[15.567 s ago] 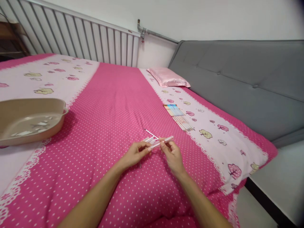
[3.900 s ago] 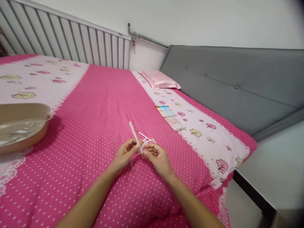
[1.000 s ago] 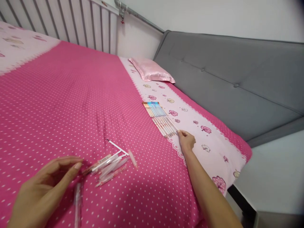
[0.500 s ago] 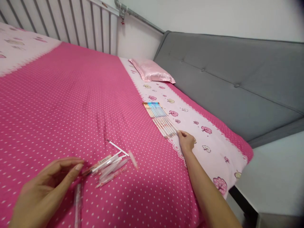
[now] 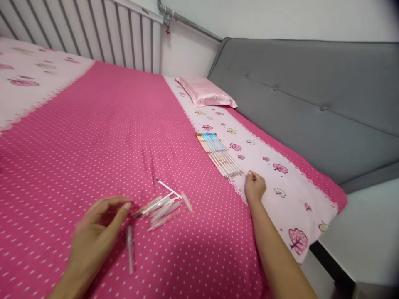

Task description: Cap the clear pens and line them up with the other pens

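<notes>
On the pink dotted bedspread, a loose pile of slim pens and clear plastic pieces (image 5: 165, 209) lies near my left hand (image 5: 99, 232). That hand is loosely curved, its thumb and fingertips beside the pile's left end, with nothing seen between them. Below the fingertips a clear tube-like piece (image 5: 130, 251) lies apart, blurred. Farther right, a row of white pens (image 5: 225, 164) lies side by side, with a row of blue and cream pens (image 5: 212, 142) just beyond it. My right hand (image 5: 255, 187) rests with curled fingers on the white patterned strip, just right of the white pens.
A pink satin pillow (image 5: 208, 92) lies toward the grey padded headboard (image 5: 299, 104). A white radiator (image 5: 109, 37) and a grey pipe (image 5: 193, 25) run along the wall. The bed's edge drops away at the lower right.
My right hand has moved off the end of the white pens, a little to the right. My left hand stays beside the pile. The whole view has shifted slightly.
</notes>
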Action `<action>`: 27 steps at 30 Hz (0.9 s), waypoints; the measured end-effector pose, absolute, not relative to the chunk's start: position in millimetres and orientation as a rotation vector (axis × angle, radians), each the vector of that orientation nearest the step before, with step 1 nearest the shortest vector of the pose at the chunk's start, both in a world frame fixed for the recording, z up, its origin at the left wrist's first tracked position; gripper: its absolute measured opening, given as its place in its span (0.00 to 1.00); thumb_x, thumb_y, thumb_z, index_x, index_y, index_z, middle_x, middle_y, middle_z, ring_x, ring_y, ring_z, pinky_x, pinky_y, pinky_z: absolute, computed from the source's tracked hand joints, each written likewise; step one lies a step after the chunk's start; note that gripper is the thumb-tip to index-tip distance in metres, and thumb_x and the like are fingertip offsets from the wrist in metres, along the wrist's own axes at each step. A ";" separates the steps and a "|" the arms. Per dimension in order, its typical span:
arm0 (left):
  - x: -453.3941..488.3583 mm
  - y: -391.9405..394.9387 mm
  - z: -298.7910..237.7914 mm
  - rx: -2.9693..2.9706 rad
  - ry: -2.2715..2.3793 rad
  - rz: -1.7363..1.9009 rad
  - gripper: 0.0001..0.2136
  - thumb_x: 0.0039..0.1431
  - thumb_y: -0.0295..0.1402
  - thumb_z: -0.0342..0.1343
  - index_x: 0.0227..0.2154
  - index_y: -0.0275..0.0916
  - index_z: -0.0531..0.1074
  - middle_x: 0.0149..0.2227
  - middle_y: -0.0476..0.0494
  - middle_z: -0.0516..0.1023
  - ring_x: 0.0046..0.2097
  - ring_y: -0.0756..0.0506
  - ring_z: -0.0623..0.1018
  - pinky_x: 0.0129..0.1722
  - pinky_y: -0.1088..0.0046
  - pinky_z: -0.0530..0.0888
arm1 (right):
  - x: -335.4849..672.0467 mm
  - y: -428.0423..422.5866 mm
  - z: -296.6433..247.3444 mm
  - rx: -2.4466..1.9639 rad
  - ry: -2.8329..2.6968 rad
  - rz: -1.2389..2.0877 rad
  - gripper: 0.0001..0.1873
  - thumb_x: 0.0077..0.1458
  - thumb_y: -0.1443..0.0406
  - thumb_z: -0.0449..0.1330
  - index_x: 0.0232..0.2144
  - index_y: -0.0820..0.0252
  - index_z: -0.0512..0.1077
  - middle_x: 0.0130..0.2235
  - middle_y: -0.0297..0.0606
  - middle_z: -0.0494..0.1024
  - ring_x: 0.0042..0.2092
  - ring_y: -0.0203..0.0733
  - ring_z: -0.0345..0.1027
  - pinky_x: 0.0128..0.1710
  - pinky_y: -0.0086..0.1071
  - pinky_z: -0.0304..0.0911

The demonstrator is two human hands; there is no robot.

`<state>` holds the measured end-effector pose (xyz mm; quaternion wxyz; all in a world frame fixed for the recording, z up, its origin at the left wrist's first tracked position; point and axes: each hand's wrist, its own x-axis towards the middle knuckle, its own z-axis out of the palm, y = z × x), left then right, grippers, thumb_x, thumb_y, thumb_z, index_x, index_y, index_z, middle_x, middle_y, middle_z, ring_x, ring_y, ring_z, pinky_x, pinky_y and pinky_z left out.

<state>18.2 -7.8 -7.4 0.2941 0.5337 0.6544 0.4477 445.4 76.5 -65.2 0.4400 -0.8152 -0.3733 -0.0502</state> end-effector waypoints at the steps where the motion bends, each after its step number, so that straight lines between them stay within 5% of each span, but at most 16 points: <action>1: 18.1 -8.3 -5.2 1.414 1.695 1.232 0.15 0.49 0.47 0.57 0.34 0.41 0.72 0.34 0.48 0.77 0.34 0.46 0.77 0.35 0.71 0.75 | 443.7 72.4 -65.7 -2.022 -0.917 -0.133 0.24 0.49 0.57 0.49 0.40 0.67 0.75 0.37 0.49 0.77 0.37 0.47 0.67 0.42 0.37 0.59; 18: 12.8 -2.8 -13.9 1.721 1.672 1.246 0.14 0.54 0.35 0.51 0.43 0.37 0.69 0.45 0.39 0.71 0.47 0.41 0.72 0.48 0.60 0.70 | 359.3 -14.1 -46.2 -2.264 -1.048 0.030 0.29 0.55 0.58 0.47 0.51 0.76 0.64 0.51 0.61 0.67 0.54 0.59 0.57 0.53 0.48 0.51; 27: 18.6 -6.1 -18.7 2.055 1.637 0.951 0.16 0.56 0.32 0.49 0.45 0.34 0.70 0.50 0.35 0.73 0.53 0.39 0.70 0.54 0.57 0.66 | 273.5 -20.6 -19.3 -2.137 -1.449 0.434 0.31 0.57 0.53 0.48 0.58 0.66 0.58 0.58 0.50 0.64 0.57 0.51 0.59 0.54 0.43 0.55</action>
